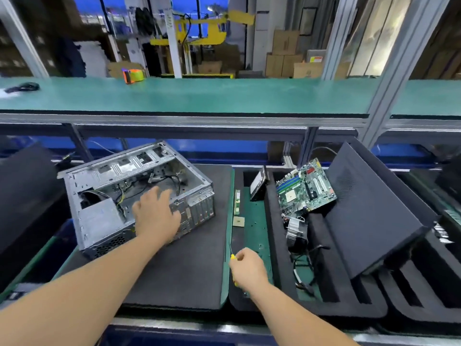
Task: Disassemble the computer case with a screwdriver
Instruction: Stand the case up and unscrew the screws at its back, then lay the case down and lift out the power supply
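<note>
An open grey metal computer case (104, 196) lies on its side on a black foam mat (189, 265), with loose cables and a power supply box (99, 218) inside. My left hand (156, 213) rests with spread fingers on the case's near rear edge. My right hand (249, 267) grips a yellow-handled screwdriver (233, 257) to the right of the mat, its thin shaft pointing up and left. The handle is mostly hidden in my fist.
A green motherboard (305, 188) leans in a black foam tray (349, 290), with a heatsink (295, 231) and cables below it. A RAM stick (237, 202), a CPU chip (238, 221) and a hard drive (259, 183) lie between mat and tray. A black panel (374, 211) stands at right; a green shelf (199, 96) runs overhead.
</note>
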